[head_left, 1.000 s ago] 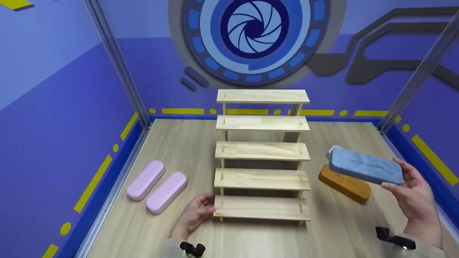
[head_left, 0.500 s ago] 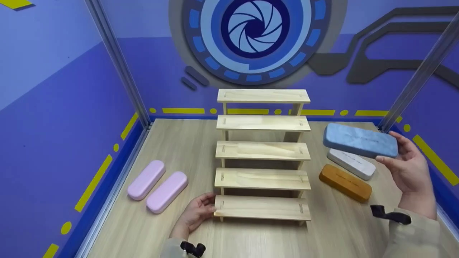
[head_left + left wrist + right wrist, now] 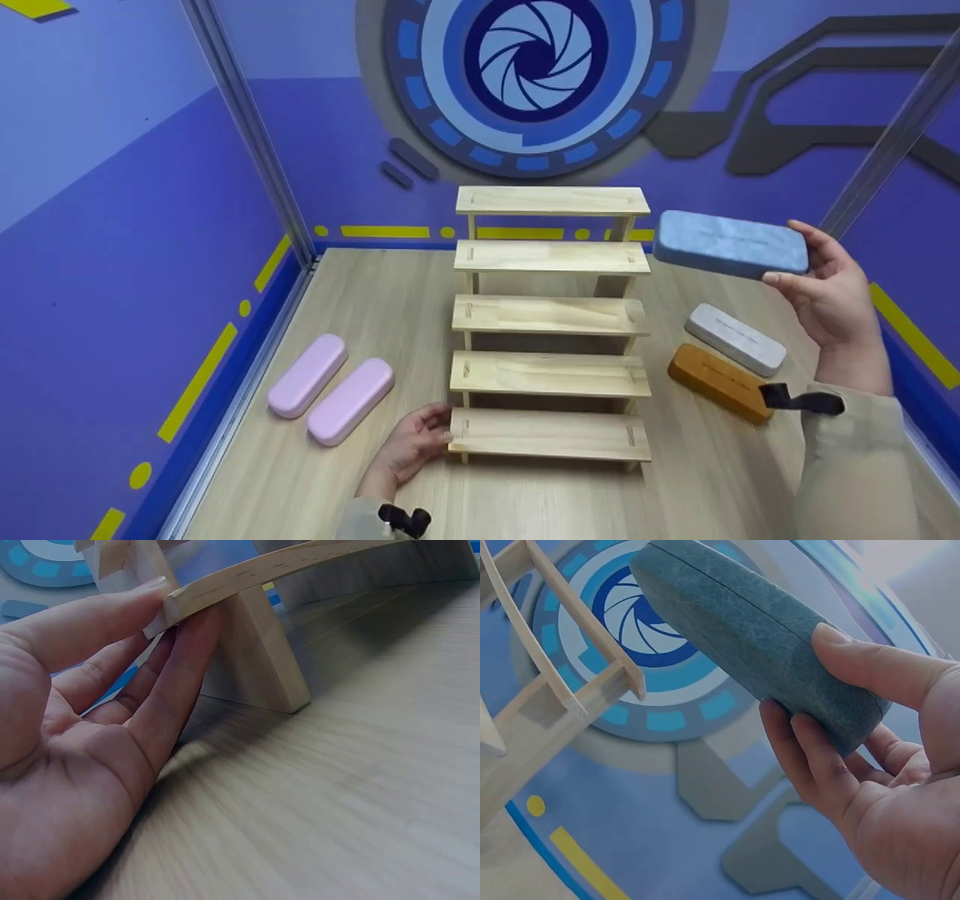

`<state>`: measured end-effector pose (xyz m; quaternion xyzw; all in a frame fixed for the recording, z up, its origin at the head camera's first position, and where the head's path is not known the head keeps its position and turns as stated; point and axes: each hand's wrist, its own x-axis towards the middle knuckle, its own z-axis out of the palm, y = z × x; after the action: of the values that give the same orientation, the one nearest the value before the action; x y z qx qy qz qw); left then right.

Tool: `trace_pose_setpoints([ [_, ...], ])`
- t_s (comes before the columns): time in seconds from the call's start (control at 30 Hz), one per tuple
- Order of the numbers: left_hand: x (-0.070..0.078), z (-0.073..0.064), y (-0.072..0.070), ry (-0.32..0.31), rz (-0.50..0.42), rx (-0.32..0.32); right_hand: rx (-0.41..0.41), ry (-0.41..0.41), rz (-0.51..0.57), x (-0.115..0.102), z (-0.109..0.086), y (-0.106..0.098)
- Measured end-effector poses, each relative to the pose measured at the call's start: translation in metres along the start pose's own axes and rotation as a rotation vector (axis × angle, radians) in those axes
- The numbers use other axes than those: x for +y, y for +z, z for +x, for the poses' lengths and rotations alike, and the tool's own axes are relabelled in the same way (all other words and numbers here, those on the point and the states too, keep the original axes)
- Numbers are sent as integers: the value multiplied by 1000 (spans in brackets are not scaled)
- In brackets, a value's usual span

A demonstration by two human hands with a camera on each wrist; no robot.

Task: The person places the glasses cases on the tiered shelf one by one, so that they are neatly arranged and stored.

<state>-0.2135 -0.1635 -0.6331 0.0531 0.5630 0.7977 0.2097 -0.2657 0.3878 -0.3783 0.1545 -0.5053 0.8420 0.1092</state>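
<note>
My right hand (image 3: 836,300) grips the right end of a blue glasses case (image 3: 731,244), held in the air right of the wooden tiered rack (image 3: 551,319), level with its upper shelves. In the right wrist view the thumb presses one side of the glasses case (image 3: 742,637) and the fingers curl under the other. My left hand (image 3: 409,450) pinches the left end of the lowest shelf (image 3: 547,435). The left wrist view has the thumb on the shelf board (image 3: 247,581) edge and fingers beneath it.
A white case (image 3: 735,340) and an orange-brown case (image 3: 716,381) lie on the table right of the rack. Two pink cases, one farther left (image 3: 307,375) and one nearer the rack (image 3: 351,401), lie at left. Blue-purple walls (image 3: 337,150) enclose the table at the back and sides.
The blue glasses case has risen and moved left toward the rack's upper shelves in my right hand, uncovering the white case. My left hand stays at the lowest shelf.
</note>
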Motion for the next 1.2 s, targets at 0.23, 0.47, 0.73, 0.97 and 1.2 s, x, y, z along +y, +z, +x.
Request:
trace_pose_setpoints([
  [0.23, -1, 1, 0, 4, -8, 3, -15, 46, -32, -3, 26, 16],
  [0.47, -2, 1, 0, 0, -24, 6, -43, 87, -5, -1, 55, 38],
  [0.73, 0, 1, 1, -7, -20, 14, -18, 159, -76, 1, 82, 64],
  [0.97, 1, 2, 1, -6, -24, 9, -26, 212, -100, 10, 104, 80],
  [1.2, -1, 2, -1, 2, -11, 5, -37, 286, -128, 21, 128, 99],
])
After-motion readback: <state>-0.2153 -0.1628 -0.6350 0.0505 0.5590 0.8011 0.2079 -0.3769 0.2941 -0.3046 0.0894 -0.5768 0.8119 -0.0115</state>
